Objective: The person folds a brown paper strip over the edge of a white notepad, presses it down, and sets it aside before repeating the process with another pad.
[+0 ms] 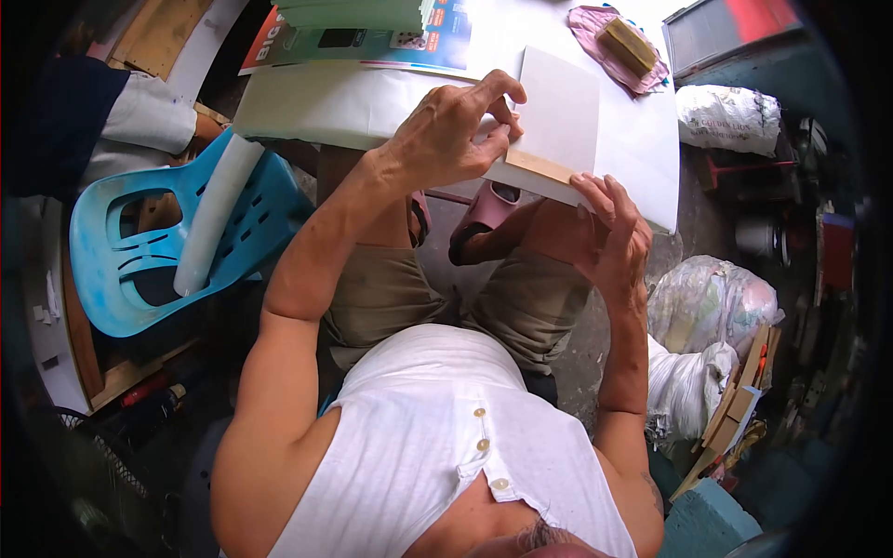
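Observation:
A flat white board (561,102) lies on the white-covered table near its front edge. Along the board's near end runs a narrow light wooden strip (539,166). My left hand (456,130) is closed at the board's left edge, thumb and fingertips pinching near the corner beside the strip; its index finger is bent above. At the strip's right end is my right hand (616,223), its fingertips closed on the strip and the board's near corner, the thumb mostly hidden below.
Printed colour sheets (372,42) lie at the table's back left. A brown block (626,48) rests on a pink cloth (586,23) at the back right. On the left, a blue plastic chair (102,270) holds a pale roll (219,219). Stuffed bags (716,302) crowd the right floor.

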Demonstrator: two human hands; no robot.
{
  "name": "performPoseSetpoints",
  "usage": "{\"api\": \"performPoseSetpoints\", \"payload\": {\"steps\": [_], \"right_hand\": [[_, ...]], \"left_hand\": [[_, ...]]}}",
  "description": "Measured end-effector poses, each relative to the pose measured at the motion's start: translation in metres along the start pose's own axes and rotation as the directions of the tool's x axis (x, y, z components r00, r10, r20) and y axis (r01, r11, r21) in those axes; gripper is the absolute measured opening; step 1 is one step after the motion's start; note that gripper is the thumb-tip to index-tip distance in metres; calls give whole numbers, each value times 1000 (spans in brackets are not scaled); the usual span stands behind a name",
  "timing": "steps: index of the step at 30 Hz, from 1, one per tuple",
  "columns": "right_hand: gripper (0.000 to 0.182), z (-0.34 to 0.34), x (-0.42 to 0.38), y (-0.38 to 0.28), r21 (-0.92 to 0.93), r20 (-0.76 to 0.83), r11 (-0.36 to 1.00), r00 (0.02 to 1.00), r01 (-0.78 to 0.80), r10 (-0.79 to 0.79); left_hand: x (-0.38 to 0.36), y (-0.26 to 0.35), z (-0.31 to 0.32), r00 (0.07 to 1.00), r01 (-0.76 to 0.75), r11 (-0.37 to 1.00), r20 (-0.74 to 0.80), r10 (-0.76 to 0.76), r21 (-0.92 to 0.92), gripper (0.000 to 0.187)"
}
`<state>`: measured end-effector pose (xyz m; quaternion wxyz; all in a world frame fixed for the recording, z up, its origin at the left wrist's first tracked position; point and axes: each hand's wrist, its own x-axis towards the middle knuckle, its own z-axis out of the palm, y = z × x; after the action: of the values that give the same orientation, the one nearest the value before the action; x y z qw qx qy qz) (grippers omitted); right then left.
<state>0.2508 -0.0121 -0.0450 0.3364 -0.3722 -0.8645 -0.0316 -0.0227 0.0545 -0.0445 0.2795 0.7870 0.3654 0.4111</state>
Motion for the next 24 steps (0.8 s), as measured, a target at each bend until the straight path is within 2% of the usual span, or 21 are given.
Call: {"api": "performPoseSetpoints", "payload": {"steps": [5,7,10,13,16,17,18,20,21,24], "right_hand": [[66,-1,7,1,-47,-5,998,999,-39,39],[54,11,4,5,-51,-62,997,996,-60,56],[49,20,6,-3,-80,-121,997,993,-8,-2],[48,21,0,0,-60,-129,998,991,17,-25],[45,11,18,-11,-39,-150,994,983,103,-108],[41,9,28,-17,-16,-180,991,975,131,-132],[41,8,33,-22,-1,-226,990,964,144,-140],[41,7,46,-30,31,-320,983,934,181,-161],[51,-2,54,-36,21,-244,996,967,82,-75],[55,4,76,-34,223,-350,970,937,100,-16]], "left_hand": [[-4,3,3,998,-8,999,-60,6,-39,29],[-7,7,4,998,-9,1000,-68,8,-19,29],[-17,-1,9,985,-132,991,-107,135,36,36],[-27,12,3,982,-79,984,-181,50,-159,51],[-26,34,-8,934,-303,927,-124,334,220,66],[-27,38,-1,928,-348,889,-28,372,297,74],[-24,45,4,884,-419,834,-48,465,360,71],[-17,53,7,835,-458,755,-64,547,469,66],[-11,58,-5,846,-442,788,-92,525,428,64],[4,69,-27,887,-396,877,-135,442,274,55]]}}
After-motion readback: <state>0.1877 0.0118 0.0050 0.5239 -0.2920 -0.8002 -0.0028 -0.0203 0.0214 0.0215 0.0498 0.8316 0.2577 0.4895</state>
